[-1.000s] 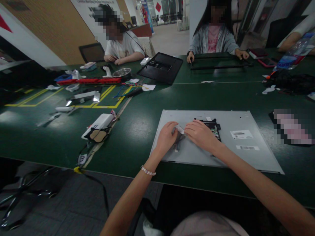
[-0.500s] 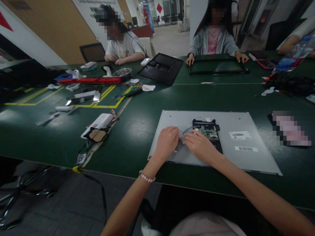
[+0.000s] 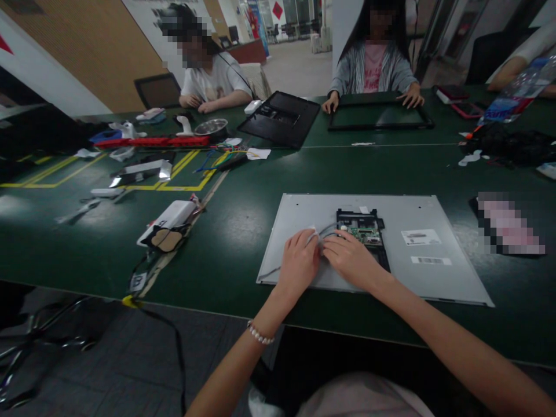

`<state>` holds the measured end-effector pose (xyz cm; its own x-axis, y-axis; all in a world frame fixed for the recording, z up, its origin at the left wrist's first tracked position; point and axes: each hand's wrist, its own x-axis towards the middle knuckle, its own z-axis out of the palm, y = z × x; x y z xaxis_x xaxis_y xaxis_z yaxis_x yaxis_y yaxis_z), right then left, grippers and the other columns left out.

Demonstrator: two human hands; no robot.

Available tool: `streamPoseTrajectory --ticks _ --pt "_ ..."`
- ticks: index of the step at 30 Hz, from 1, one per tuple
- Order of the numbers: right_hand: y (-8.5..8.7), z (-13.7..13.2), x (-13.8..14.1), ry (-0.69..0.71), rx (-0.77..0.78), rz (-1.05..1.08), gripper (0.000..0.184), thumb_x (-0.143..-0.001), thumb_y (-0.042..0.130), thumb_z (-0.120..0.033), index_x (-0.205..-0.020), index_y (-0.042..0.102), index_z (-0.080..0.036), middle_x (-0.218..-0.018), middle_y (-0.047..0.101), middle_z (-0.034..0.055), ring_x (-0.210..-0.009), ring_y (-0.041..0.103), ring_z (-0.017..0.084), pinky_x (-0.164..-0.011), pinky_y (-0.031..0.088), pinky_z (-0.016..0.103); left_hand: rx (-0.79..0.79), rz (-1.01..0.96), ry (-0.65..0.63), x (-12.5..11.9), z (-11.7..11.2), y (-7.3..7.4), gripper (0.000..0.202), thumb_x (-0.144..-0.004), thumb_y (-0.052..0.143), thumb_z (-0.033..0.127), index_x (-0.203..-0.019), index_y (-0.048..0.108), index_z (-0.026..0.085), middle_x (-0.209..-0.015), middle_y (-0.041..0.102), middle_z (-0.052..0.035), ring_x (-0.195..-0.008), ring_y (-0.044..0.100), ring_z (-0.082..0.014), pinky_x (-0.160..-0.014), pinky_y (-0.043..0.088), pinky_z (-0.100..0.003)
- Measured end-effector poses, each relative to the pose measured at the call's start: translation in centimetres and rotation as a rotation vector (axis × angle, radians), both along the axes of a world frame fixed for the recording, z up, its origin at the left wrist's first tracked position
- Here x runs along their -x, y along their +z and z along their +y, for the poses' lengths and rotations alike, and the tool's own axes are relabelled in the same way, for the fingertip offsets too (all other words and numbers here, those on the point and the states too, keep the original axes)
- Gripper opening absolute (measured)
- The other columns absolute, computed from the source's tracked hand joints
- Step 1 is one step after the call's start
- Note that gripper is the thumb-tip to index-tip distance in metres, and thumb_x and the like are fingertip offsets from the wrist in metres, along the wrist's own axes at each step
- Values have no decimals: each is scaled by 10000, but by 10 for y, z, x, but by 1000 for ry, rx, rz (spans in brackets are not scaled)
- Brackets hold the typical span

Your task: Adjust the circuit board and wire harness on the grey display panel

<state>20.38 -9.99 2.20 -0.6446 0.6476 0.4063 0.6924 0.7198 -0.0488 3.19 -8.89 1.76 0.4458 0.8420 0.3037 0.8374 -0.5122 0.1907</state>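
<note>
A silver display panel point(image 3: 417, 214) lies face down on the table, with a black frame and a green circuit board point(image 3: 362, 234) at its middle. A thin grey cable point(image 3: 329, 227) loops from beside the board into my fingers; its other stretch trails left over the panel. My left hand point(image 3: 299, 260) is closed on this cable, a pearl bracelet at the wrist. My right hand point(image 3: 350, 258) pinches the cable from the other side, left of the board. A small translucent piece, like a strip of tape point(image 3: 320, 246), shows between the two hands; its far end is hidden by fingers.
A white battery-like pack point(image 3: 171, 223) lies to the left, a phone point(image 3: 508, 226) to the right. Across the table are a black back cover point(image 3: 282, 119), a red strip point(image 3: 152, 141) and a bottle point(image 3: 515, 92). One co-worker's hands rest on a black screen frame point(image 3: 377, 124).
My left hand has come down slightly and turned, and more grey cable shows at both its sides. My right hand stays close to the same spot. The co-worker's hand on the frame has shifted.
</note>
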Motion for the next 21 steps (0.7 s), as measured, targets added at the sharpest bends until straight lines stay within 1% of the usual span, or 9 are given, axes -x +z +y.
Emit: streamPoseTrajectory --ticks 3,5,7,9,10,12,15,18,21 --pt "-3 1 0 -2 14 -24 216 -909 511 -73 -948 718 -120 -1075 730 125 -1074 628 225 -1074 398 417 26 -6 -17 1 3 -6 314 -924 485 119 -1209 610 169 -1341 606 -119 -1285 519 -266 -1067 411 -461" --pt "-3 1 1 -8 34 -56 221 -910 505 -79 -967 716 -118 -1085 728 124 -1070 630 222 -1077 395 412 63 -2 -9 1 4 -8 324 -933 477 131 -1233 601 148 -1345 606 -131 -1284 530 -265 -1079 407 -466" --pt "-1 -1 2 -5 63 -93 242 -918 489 -97 -1025 706 -101 -1105 722 134 -1091 625 228 -1092 380 422 99 -6 3 1 4 -8 335 -933 481 134 -1248 594 135 -1357 598 -138 -1277 543 -261 -1085 409 -463" --pt "2 -6 3 -2 90 -113 285 -940 480 -170 -1115 680 -66 -1164 701 166 -1153 599 250 -1121 344 459 118 -12 14 1 3 -6 344 -936 476 130 -1261 590 135 -1370 589 -139 -1277 548 -251 -1091 410 -455" --pt "4 -9 3 -2 102 -115 334 -952 481 -234 -1163 660 -47 -1210 680 188 -1196 576 267 -1138 315 488 122 -14 19 0 2 -5 347 -942 466 130 -1266 588 135 -1373 586 -138 -1280 547 -246 -1093 409 -451" --pt "7 -16 3 -6 126 -110 495 -961 474 -396 -1254 607 -20 -1297 625 230 -1279 516 306 -1165 233 562 127 -10 31 -1 0 -3 351 -952 447 134 -1274 586 129 -1373 586 -141 -1283 547 -242 -1095 409 -444" --pt "7 -30 2 -24 176 -95 717 -930 440 -587 -1358 525 -17 -1395 538 257 -1357 434 342 -1171 109 644 128 20 43 -4 -2 0 368 -955 438 141 -1296 571 110 -1372 584 -151 -1287 543 -243 -1100 403 -444" --pt "2 -43 2 -64 238 -74 865 -885 427 -692 -1430 445 -21 -1480 438 254 -1417 349 346 -1177 58 641 110 65 53 -8 -3 1 383 -957 426 148 -1314 560 110 -1379 577 -154 -1296 535 -249 -1105 393 -447" --pt "-2 -51 2 -95 287 -61 964 -857 414 -744 -1472 370 -2 -1531 353 247 -1462 259 334 -1185 22 621 102 90 63 -10 -3 2 390 -962 412 157 -1321 554 100 -1386 569 -162 -1297 533 -260 -1101 392 -459"
